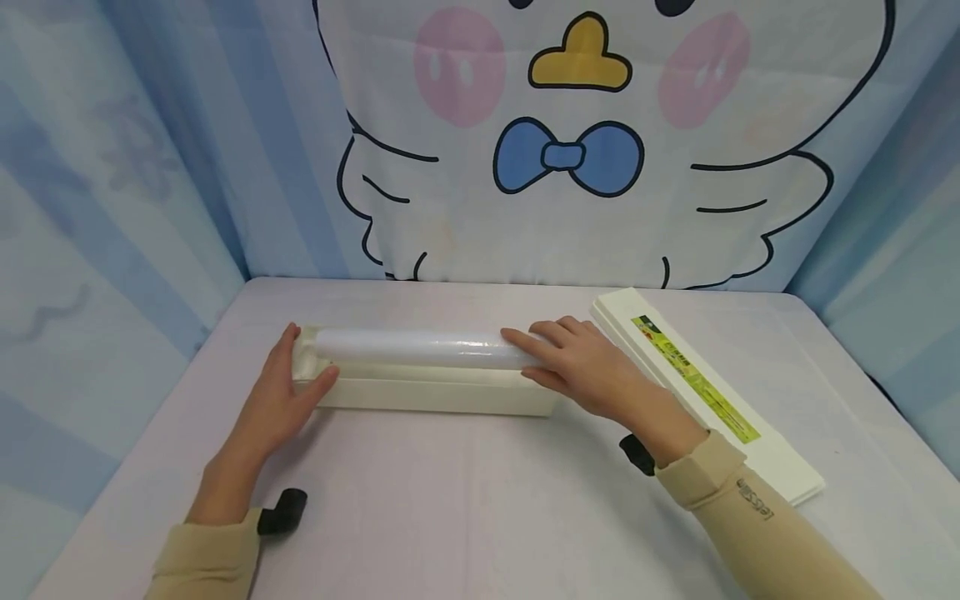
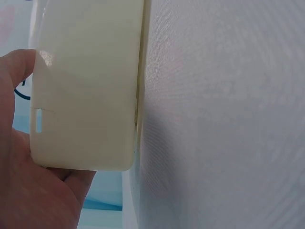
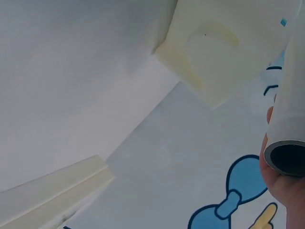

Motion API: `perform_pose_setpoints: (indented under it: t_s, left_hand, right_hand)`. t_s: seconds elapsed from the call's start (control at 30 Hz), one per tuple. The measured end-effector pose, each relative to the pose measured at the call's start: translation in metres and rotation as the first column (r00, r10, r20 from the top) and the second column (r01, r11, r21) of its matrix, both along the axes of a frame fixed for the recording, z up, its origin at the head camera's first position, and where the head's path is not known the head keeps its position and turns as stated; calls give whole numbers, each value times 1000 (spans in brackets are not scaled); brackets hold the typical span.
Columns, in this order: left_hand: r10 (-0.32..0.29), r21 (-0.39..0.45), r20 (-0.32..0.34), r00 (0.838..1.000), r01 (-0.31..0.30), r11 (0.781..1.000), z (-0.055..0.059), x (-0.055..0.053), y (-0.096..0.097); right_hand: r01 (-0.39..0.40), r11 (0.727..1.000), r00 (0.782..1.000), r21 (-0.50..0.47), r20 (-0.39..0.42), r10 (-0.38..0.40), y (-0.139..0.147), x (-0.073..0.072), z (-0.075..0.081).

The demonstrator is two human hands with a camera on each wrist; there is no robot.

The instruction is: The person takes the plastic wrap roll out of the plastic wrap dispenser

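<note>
A roll of clear plastic film [image 1: 420,347] lies along the top of an open, long cream box [image 1: 442,398]. At the box's left end, my left hand [image 1: 277,408] holds it, thumb on the near side and fingers on the far side. The left wrist view shows the box's smooth wall [image 2: 86,86] with a small slot. My right hand [image 1: 585,367] grips the roll's right end. In the right wrist view, the roll's hollow dark core [image 3: 288,158] shows, raised clear of the box end [image 3: 209,57].
To the right, a long white lid [image 1: 780,467] with a yellow-green label [image 1: 697,379] lies slanted on the white-covered table [image 1: 450,517]. Behind the table hangs a cartoon-printed curtain [image 1: 465,217], with blue curtains [image 1: 97,250] at both sides.
</note>
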State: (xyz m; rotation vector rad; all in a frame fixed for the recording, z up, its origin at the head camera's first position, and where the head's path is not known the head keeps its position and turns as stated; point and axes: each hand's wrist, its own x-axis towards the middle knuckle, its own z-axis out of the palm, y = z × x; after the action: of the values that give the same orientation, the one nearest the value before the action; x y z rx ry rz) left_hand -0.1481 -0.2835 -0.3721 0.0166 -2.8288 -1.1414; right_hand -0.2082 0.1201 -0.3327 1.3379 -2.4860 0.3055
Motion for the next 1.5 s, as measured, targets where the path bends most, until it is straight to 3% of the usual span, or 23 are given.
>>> perform_pose_setpoints:
  t_s: [0.27, 0.5, 0.6, 0.97, 1.5]
  left_hand:
    - [6, 1, 22, 1000, -6, 1000, -1, 1, 1]
    - [14, -1, 39, 999, -14, 1000, 0, 1, 2]
    - [16, -4, 40, 999, -16, 1000, 0, 2, 2]
    - [9, -23, 18, 1000, -9, 1000, 1, 2, 1]
    - [1, -22, 20, 1000, -1, 1000, -1, 2, 5]
  right_hand:
    - [32, 999, 998, -43, -48, -34, 21, 9, 3]
    - [15, 990, 982, -143, -184, -41, 41, 14, 7]
    - [23, 983, 976, -180, -207, -61, 50, 17, 10]
    - [186, 961, 968, -207, -129, -215, 82, 35, 10]
    - [382, 907, 915, -176, -63, -397, 124, 59, -1]
